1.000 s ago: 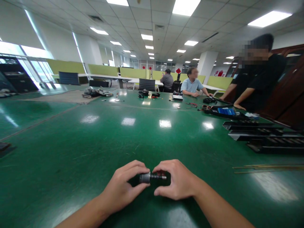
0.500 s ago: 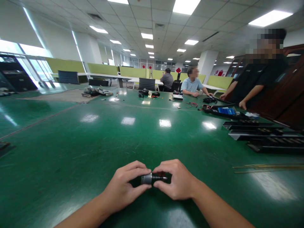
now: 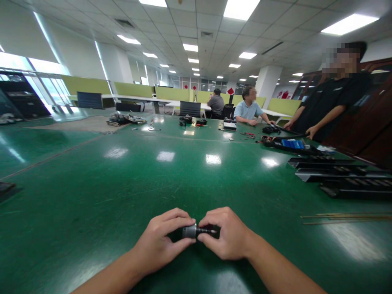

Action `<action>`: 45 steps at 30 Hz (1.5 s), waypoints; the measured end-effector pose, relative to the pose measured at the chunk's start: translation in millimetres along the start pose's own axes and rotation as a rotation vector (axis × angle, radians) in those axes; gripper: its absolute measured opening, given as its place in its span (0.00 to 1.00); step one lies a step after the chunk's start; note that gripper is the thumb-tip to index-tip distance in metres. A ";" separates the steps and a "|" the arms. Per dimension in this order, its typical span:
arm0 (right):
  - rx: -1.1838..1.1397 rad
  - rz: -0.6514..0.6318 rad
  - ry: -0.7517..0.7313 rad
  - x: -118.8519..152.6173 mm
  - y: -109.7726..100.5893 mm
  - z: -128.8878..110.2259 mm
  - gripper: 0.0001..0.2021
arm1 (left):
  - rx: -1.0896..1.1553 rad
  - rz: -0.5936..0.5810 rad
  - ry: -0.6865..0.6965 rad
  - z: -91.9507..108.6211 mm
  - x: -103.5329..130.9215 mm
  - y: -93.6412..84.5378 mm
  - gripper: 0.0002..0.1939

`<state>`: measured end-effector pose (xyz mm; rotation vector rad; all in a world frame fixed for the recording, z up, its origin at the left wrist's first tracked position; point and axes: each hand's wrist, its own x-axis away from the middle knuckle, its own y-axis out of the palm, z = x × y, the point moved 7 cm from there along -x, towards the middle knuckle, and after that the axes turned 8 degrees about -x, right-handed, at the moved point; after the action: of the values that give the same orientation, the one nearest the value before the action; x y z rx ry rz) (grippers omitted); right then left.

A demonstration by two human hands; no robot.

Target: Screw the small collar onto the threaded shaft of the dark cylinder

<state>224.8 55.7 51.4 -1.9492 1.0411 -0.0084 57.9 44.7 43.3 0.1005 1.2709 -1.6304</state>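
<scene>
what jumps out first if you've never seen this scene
At the bottom centre, the left hand and right hand pinch a small grey cylinder with a thin dark shaft between them, just above a wide glossy green table. Along the right edge lie long black trays, with a person in a black shirt standing behind them.

An open-plan office workshop: green worktables (image 3: 122, 179), partitioned desks (image 3: 171, 94), ceiling light panels (image 3: 240, 8).
</scene>
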 end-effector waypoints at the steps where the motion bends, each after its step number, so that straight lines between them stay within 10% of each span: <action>1: 0.002 0.003 -0.002 0.2 -0.1 0.0 0.07 | -0.002 -0.001 -0.002 0.1 0.0 0.3 0.18; 45: 0.047 0.006 -0.025 2.0 -3.4 -3.5 0.06 | -0.020 0.025 0.010 2.3 -1.4 -2.1 0.17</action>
<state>227.0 52.7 55.1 -1.8995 1.0215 -0.0059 58.1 43.7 46.5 0.1116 1.2885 -1.5969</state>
